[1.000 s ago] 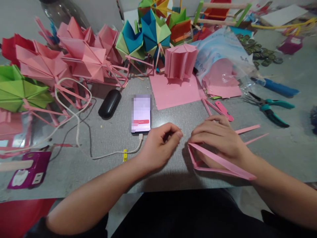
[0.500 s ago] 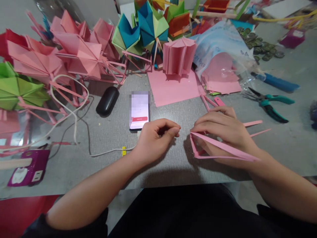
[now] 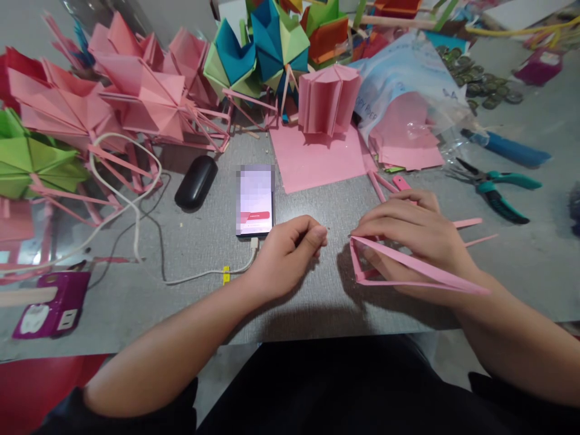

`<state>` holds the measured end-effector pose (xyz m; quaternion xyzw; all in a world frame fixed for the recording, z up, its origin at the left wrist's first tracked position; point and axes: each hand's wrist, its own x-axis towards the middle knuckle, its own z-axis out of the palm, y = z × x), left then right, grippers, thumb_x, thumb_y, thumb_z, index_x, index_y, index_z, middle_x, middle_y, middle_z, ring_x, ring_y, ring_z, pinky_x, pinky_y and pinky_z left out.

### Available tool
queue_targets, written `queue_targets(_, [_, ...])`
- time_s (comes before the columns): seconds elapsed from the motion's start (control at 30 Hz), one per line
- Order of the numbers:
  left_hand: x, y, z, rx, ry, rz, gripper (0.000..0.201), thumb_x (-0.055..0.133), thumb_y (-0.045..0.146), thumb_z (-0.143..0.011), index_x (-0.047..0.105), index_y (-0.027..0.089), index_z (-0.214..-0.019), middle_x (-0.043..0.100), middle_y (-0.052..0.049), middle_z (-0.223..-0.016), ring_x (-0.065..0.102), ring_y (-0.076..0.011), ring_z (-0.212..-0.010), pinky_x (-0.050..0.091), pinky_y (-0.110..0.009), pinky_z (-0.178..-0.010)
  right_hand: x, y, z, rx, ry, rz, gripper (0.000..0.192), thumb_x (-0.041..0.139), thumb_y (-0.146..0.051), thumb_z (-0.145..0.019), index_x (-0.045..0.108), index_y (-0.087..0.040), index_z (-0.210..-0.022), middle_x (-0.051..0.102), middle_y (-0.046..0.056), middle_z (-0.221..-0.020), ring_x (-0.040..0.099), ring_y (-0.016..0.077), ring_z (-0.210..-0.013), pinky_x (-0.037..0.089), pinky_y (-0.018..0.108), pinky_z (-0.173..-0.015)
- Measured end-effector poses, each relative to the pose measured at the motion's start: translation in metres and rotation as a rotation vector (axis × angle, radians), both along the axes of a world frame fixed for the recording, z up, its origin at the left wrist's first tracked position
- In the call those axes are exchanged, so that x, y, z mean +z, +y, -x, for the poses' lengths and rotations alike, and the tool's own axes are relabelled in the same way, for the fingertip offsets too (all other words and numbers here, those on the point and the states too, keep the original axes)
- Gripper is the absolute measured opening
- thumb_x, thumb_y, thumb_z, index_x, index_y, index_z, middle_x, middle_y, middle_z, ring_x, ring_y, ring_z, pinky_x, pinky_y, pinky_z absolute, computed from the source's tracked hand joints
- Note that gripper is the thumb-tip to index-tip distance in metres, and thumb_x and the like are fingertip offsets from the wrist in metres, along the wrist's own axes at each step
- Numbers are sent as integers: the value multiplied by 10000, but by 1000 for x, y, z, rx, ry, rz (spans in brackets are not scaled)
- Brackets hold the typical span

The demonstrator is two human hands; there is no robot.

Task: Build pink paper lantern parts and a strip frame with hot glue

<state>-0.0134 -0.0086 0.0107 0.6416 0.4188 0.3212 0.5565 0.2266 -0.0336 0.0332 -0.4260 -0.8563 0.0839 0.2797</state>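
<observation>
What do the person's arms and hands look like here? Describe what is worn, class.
Both forearms are bare, with no gloves, rings, watch or bracelet visible on the left hand or the right hand. Dark sleeves start only near the picture's bottom edge, about the elbows. No markings show.
</observation>
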Motion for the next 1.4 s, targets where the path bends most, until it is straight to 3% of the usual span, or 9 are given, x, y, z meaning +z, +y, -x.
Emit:
queue_targets(0.13, [-3, -1, -3, 2, -72, 151, 37, 683, 182, -936, 673, 184, -900, 718, -16, -818, 651, -110, -658, 557, -252, -643, -1, 0, 0, 15, 6, -15, 143, 593, -363, -1077, 707, -316, -1004, 791, 3, -936, 735, 237, -863, 458, 494, -979])
queue_targets(0.43, [-1, -2, -6, 18, -164, 352, 128, 791, 194, -838, 664, 174, -831, 705, 0, -729, 697, -125, -615, 584, -251, -597, -4, 0, 2, 4, 7, -61, 66, 648, -238, -1024, 698, -279, -1025, 795, 0, -940, 735, 211, -838, 431, 470, -987])
queue_targets(0.63, [-1, -1, 0, 3, 22, 105, 412, 725, 442, -982, 571, 198, -688, 577, 27, -609, 528, -105, -567, 431, -243, -548, -4, 0, 1, 25, 7, -76, 94, 625, -201, -1026, 687, -269, -1045, 794, 3, -950, 735, 213, -848, 411, 455, -973])
queue_targets(0.73, [-1, -1, 1, 34, 66, -15, 578, 911, 524, -809, 455, 211, -641, 405, 83, -587, 372, -87, -568, 313, -236, -529, -3, -1, 1, 29, 6, -58, 107, 622, -189, -1021, 688, -269, -1053, 796, 6, -971, 742, 218, -871, 404, 462, -990])
queue_targets(0.8, [-1, -3, -1, 24, 16, 9, 499, 945, 460, -772, 519, 207, -705, 453, 81, -629, 406, -90, -594, 345, -235, -552, -3, -2, 3, 26, 9, -57, 99, 626, -190, -1024, 693, -262, -1043, 793, 6, -964, 738, 212, -864, 398, 463, -996])
queue_targets(0.93, [-3, -8, -7, -53, -104, 170, 144, 769, 249, -904, 716, 179, -1018, 715, -10, -851, 621, -122, -716, 516, -272, -691, -3, -5, 11, 39, 12, -48, 107, 627, -228, -1046, 722, -255, -1007, 779, 12, -942, 719, 202, -835, 396, 469, -996])
queue_targets(1.07, [-7, -10, -9, -68, -115, 239, 67, 717, 205, -927, 748, 164, -970, 762, -32, -845, 691, -130, -713, 559, -275, -693, -2, -5, 16, 68, -4, -70, 158, 639, -162, -1022, 741, -270, -1075, 798, 19, -999, 728, 211, -873, 395, 491, -999])
queue_targets(1.23, [-9, -8, -7, 100, -150, 138, 48, 732, 186, -906, 775, 171, -919, 760, -24, -792, 683, -118, -674, 544, -239, -629, 10, -17, 10, 13, 66, -294, 185, 693, -117, -937, 703, -252, -1062, 785, 40, -964, 714, 202, -795, 453, 439, -793])
queue_targets(1.4, [-5, -6, -5, 265, -197, -17, 43, 749, 214, -921, 761, 186, -892, 760, -23, -758, 700, -139, -657, 581, -260, -613, 11, -37, 12, 295, 117, -313, 206, 637, -76, -864, 669, -228, -1000, 625, -38, -648, 498, 129, -499, 371, 346, -520])
